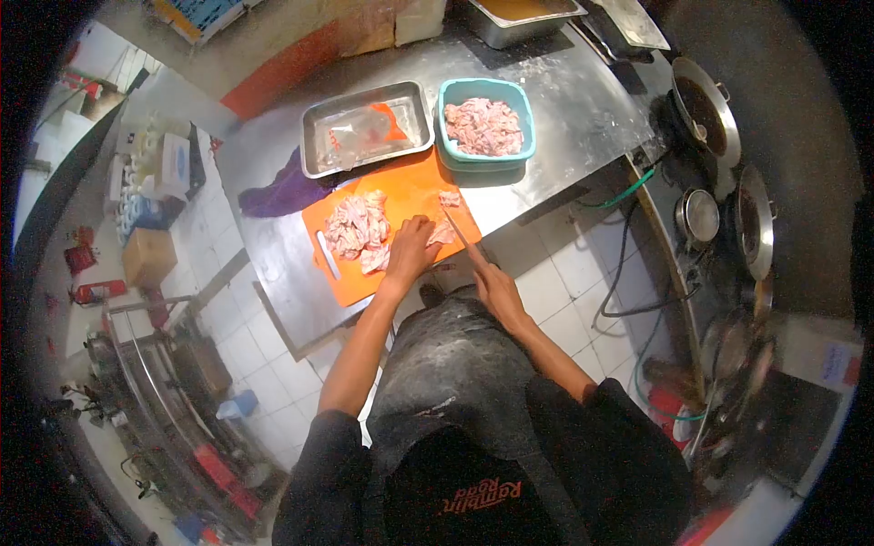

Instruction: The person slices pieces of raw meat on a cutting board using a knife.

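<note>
extinguisher (98, 292), red, at the far left, with a cardboard box (148, 257) near it. purple cloth (278, 189) lies on the steel table (273, 246), beside the orange cutting board (352, 288). pile of pale pink meat (357, 225) sits on the left part of the board. metal tray (314, 146), just behind the board, holds something clear and orange; contents not identifiable. left hand (414, 247) is over the board, right of the pile, fingertips at a meat piece (442, 234); whether the fingers are pinched together cannot be told. small clump of meat (449, 197) rests on the board behind that piece. knife (461, 229) points away from the person, blade tilted to the left over the board, just beside the piece. teal basin (526, 156), behind the board's right end and right of the tray, contains more pink meat (483, 126). right hand (497, 284) is closed around the knife's handle, near the board's front right corner. at the far right, two woks (706, 114) hold dark contents, one behind the other, with a round metal pan (700, 217) to their left.
</note>
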`<state>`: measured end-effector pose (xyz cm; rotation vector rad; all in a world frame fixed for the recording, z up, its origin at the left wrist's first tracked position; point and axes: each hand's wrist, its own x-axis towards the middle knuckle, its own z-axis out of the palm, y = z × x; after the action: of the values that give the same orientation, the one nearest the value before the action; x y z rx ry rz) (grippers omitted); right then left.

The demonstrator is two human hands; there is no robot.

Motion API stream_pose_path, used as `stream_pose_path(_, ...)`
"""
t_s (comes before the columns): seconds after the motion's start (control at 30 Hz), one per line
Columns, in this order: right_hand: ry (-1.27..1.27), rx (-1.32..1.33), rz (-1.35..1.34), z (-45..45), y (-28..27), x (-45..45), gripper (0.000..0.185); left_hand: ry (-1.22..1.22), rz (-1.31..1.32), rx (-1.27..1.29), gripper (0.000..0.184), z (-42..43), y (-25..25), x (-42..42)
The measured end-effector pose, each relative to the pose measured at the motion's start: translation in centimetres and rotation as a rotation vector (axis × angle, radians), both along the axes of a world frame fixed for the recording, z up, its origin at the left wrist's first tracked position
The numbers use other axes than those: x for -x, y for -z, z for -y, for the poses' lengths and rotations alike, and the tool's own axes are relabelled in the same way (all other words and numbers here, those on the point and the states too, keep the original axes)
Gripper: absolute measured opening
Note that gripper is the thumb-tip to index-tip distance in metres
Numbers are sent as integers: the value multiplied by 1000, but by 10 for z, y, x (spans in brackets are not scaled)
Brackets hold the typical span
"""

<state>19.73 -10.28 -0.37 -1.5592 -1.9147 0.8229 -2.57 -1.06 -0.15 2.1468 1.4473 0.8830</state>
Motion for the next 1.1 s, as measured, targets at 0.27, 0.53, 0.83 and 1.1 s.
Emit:
stream_pose_path(0.27, 15, 59, 157, -10, 12, -9, 78, -51, 6, 165, 19, 6, 10, 5)
stream_pose_path(0.53, -82, 185, 154, -1, -4, 0, 81, -51, 36, 162, 19, 6, 9, 7)
stream_pose_path(0.83, -76, 59, 151, -10, -3, 5, 81, -55, 15, 197, 19, 7, 1, 3)
stream_pose_path(1.1, -72, 82, 161, 15, 3, 12, 81, -27, 93, 46, 14, 3, 8, -6)
